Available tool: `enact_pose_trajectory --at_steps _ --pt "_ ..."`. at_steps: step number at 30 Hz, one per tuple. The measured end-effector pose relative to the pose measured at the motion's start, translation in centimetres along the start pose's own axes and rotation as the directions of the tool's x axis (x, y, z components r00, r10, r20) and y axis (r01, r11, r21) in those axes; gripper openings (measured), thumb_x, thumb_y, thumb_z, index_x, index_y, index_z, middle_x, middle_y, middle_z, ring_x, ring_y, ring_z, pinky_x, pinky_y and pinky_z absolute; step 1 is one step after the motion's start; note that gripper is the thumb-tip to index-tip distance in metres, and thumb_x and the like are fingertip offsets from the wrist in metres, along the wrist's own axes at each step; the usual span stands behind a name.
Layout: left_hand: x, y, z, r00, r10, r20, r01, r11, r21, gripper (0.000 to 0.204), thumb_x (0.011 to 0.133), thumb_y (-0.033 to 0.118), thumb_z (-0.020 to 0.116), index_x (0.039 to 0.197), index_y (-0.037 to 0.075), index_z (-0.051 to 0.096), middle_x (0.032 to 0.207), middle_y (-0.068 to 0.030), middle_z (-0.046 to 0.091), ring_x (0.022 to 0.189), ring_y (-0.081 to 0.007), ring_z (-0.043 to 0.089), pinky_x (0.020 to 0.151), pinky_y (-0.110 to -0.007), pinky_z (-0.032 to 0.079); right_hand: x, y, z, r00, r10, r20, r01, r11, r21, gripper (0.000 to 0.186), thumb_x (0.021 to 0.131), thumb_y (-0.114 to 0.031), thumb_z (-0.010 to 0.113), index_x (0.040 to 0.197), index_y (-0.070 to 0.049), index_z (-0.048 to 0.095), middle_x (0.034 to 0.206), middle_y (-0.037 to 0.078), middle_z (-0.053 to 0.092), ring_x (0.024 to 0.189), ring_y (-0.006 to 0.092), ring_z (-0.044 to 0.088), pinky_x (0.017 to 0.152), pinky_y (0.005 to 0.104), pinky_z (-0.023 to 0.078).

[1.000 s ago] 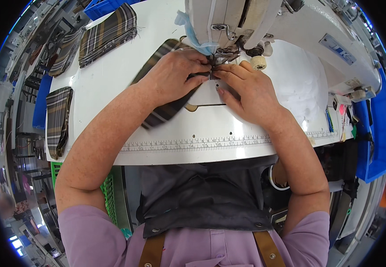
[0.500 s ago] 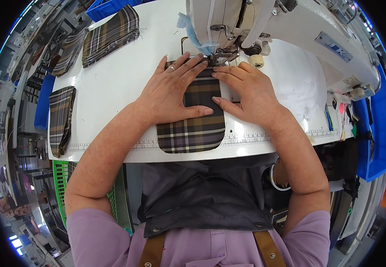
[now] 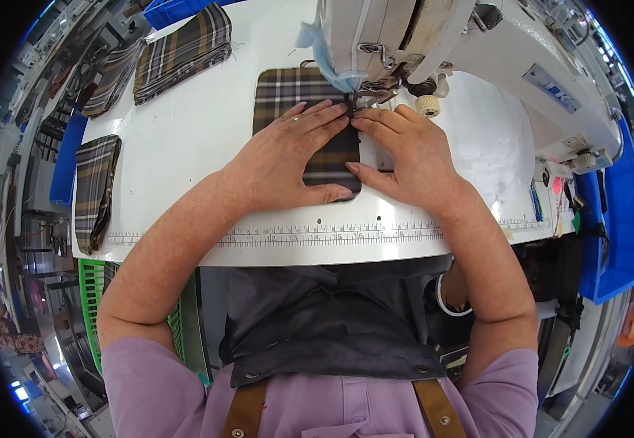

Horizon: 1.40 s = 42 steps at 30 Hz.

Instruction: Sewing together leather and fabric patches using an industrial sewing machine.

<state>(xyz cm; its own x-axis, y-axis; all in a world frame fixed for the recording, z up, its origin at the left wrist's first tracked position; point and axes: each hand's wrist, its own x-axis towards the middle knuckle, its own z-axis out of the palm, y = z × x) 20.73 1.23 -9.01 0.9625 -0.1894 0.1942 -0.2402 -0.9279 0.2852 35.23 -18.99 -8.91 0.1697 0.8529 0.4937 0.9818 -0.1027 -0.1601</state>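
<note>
Head view, looking straight down: the left hand (image 3: 288, 157) is laid flat and open on a plaid fabric piece (image 3: 288, 91), palm down, fingers spread toward the needle area. The right hand (image 3: 405, 150) is likewise pressed flat and open just beside it, fingertips touching the fabric's right edge, thumb stretched back along the lower corner. Nothing is gripped by either hand; the cloth is simply pinned to the white counter (image 3: 200, 131). The fabric piece is found at the counter's middle, its far end tucked under the head of the white sewing machine (image 3: 434, 29), its near rounded corner showing under the left thumb.

Around it: a stack of plaid pieces (image 3: 182, 51) is seen at the far left of the counter, well apart, and 1 more folded plaid bundle (image 3: 94, 190) is draped at the left edge. A printed ruler strip (image 3: 317, 235) is run along the near edge. A blue bin (image 3: 613, 241) is set at the right, a green crate (image 3: 94, 292) below the counter on the left.

The needle and presser foot are crowded by the machine head and a blue rag (image 3: 317, 44), and cannot be made out clearly. Much of the fabric's middle is covered by the left hand.
</note>
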Motion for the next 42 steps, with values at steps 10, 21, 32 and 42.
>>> enact_pose_trajectory --at_steps 10,21,32,42 --pt "0.3 -0.1 0.6 0.986 0.028 -0.162 -0.059 0.981 -0.186 0.036 0.090 0.015 0.076 0.123 0.002 0.073 0.136 -0.0144 0.067 0.132 -0.0317 0.060 0.115 -0.044 0.046 -0.1 0.0 0.0 1.000 0.011 0.014 -0.011 1.000 -0.002 0.051 0.078 -0.033 0.080 0.119 -0.003 0.070 0.120 0.008 0.070 0.097 0.0286 0.065 0.083 0.0390 0.055" --pt "3.1 -3.2 0.4 0.967 0.070 -0.247 -0.125 0.968 -0.216 0.020 0.088 0.005 0.075 0.107 0.003 0.080 0.119 -0.0106 0.075 0.110 -0.0278 0.071 0.094 -0.037 0.060 0.0 -0.2 0.1 1.000 0.018 0.017 -0.018 1.000 0.003 0.047 0.081 -0.032 0.079 0.117 -0.002 0.071 0.118 0.009 0.070 0.098 0.0290 0.065 0.084 0.0391 0.055" --pt "3.7 -3.0 0.6 0.969 0.038 -0.245 -0.063 0.993 -0.095 0.021 0.089 0.014 0.076 0.108 0.005 0.080 0.115 -0.0120 0.075 0.105 -0.0293 0.070 0.092 -0.038 0.058 -0.1 -0.1 0.0 1.000 0.013 -0.023 -0.013 1.000 0.006 0.044 0.083 -0.029 0.077 0.117 -0.002 0.071 0.118 0.009 0.069 0.096 0.0283 0.062 0.083 0.0389 0.054" --pt "2.7 -1.2 1.1 0.974 -0.018 -0.227 -0.008 0.994 -0.111 0.031 0.091 0.019 0.075 0.116 0.001 0.074 0.124 -0.0130 0.067 0.111 -0.0313 0.065 0.099 -0.045 0.052 -0.3 0.1 0.2 0.999 0.003 -0.052 -0.004 1.000 -0.008 0.037 0.083 -0.029 0.077 0.110 -0.004 0.073 0.112 0.008 0.071 0.095 0.0268 0.066 0.080 0.0388 0.056"
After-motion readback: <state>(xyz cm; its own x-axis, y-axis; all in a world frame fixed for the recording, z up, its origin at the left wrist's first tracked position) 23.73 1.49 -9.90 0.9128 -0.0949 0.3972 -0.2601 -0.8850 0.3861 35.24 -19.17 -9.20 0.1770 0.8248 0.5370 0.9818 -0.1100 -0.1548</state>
